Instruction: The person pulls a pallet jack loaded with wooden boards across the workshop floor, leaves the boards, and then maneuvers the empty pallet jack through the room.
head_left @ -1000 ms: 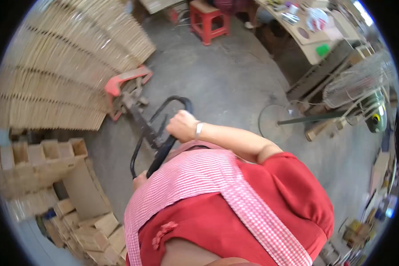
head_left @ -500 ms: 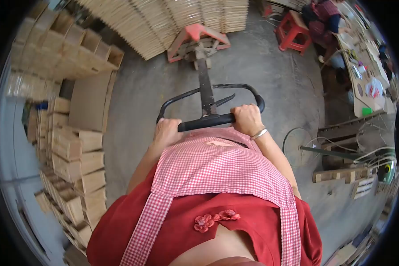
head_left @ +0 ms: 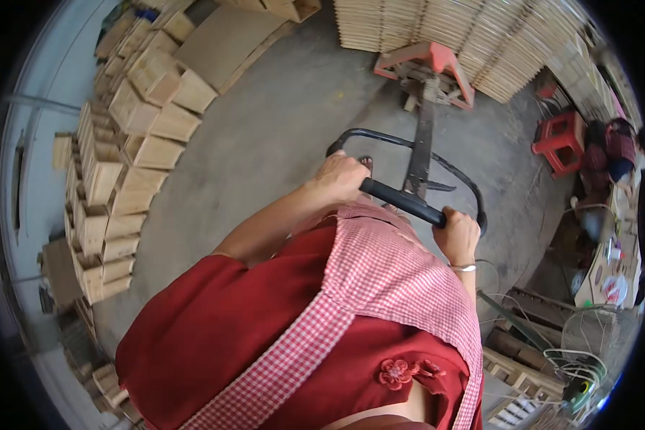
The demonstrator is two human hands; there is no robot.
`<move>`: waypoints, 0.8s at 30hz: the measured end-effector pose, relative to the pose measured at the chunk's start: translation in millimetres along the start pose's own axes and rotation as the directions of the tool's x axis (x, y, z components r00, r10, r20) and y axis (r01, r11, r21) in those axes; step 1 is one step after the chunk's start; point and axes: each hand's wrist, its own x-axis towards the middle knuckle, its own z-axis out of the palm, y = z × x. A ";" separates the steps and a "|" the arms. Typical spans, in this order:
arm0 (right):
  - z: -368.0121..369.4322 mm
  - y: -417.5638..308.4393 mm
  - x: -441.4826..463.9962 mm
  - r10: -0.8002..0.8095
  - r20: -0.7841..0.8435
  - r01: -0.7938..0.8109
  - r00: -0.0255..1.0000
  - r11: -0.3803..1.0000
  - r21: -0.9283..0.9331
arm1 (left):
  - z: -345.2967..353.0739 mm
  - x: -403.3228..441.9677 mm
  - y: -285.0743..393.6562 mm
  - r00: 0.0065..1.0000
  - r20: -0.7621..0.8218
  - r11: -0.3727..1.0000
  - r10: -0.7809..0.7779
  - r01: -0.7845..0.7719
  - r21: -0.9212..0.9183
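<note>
Decent gap left, pretty cluttered right
Open floor [head_left: 261, 122] can be found between the handle [head_left: 407, 202] and the wooden boxes [head_left: 143, 154]. Straight ahead, the way's blocked by the pallet jack [head_left: 436, 57] and slatted stacks [head_left: 473, 36]; the right side's hemmed in by the red stool [head_left: 560, 143], workbench [head_left: 593, 283] and fan [head_left: 588, 333].

Soft, fairly even indoor light is falling on the grey floor [head_left: 265, 129], leaving only faint shadows. A small bluish glare is showing at the lower right rim. The wide lens is bending the outer shelves of the scene, black is swallowing the corners, and the right edge is looking smeared.
</note>
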 end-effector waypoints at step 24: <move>34.0 84.2 -74.9 0.181 0.164 -0.158 0.970 0.977 -0.141 | 31.4 -0.2 53.8 0.983 -0.126 0.991 0.133 -0.129 0.035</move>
